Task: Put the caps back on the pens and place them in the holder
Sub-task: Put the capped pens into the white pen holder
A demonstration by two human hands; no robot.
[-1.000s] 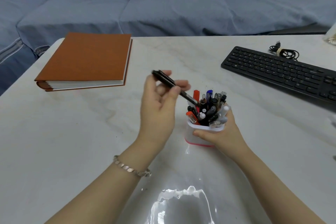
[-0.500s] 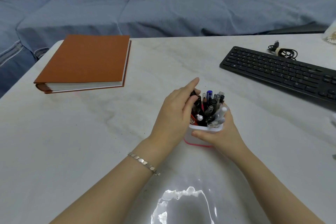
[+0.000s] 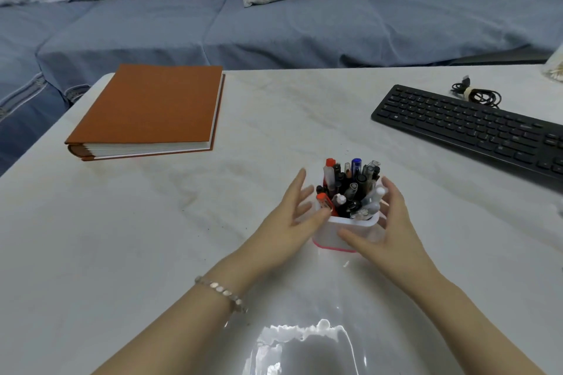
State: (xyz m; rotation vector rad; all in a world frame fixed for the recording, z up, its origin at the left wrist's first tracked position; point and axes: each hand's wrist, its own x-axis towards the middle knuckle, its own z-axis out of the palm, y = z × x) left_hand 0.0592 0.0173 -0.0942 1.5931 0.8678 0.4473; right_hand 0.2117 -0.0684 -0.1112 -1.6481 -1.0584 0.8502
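A white pen holder (image 3: 328, 233) with a pink base stands on the marble table, packed with several capped pens (image 3: 350, 189) in black, red, blue and clear. My left hand (image 3: 289, 222) is just left of the holder, fingers spread and empty, with the thumb near the holder's left rim. To the holder's right is my right hand (image 3: 394, 228), fingers straightened up beside the pens and thumb lying across the holder's front. It cups the holder loosely rather than clasping it. No loose pen or cap shows on the table.
An orange-brown album (image 3: 152, 109) lies at the far left of the table (image 3: 152, 253). A black keyboard (image 3: 469, 128) sits at the right, with a coiled black cable (image 3: 476, 94) behind it. A blue sofa with cushions runs beyond the far edge.
My left hand pushed the black pen down into the holder, let it go and drew back to the left with fingers spread. My right hand loosened its clasp on the holder.
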